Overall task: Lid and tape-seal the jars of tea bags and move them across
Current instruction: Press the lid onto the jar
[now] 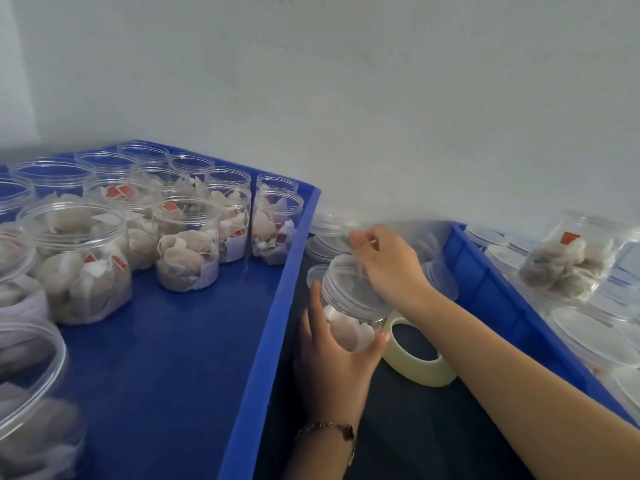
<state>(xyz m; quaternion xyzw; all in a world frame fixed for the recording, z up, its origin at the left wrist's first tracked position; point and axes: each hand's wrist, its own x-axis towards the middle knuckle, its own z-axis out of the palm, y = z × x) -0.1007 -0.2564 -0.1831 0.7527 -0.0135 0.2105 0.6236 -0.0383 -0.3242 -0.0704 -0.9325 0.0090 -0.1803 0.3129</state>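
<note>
Centre: a clear jar (349,327) packed with tea bags stands on the dark table (408,427), in the gap between 2 blue trays. The left hand (332,362) wraps the jar's lower body, thumb on the right side and fingers on the left, so the jar is gripped from the near side. A bracelet (329,429) circles that wrist. The right hand (384,265) rests on the clear lid (349,289) that sits on the jar's mouth; its fingers curl down over the far rim. Whether the lid is fully seated cannot be told, since the view is blurred there.

Just right of the jar, touching or nearly touching its base, lies a tape roll (419,355), flat on the table, with the right forearm passing above it.

Left: the left tray (277,306) carries many open jars (188,244) of tea bags, several showing red tags, plus empty jars in the back rows.

Behind the jar: loose lids (327,237) are stacked on the table near the wall (346,98), and 1 small lid (316,273) lies just left of the jar's top.

Right: the right tray (485,289) holds lidded jars seen from above, and 1 filled jar (571,268) lies tilted on top of them.
</note>
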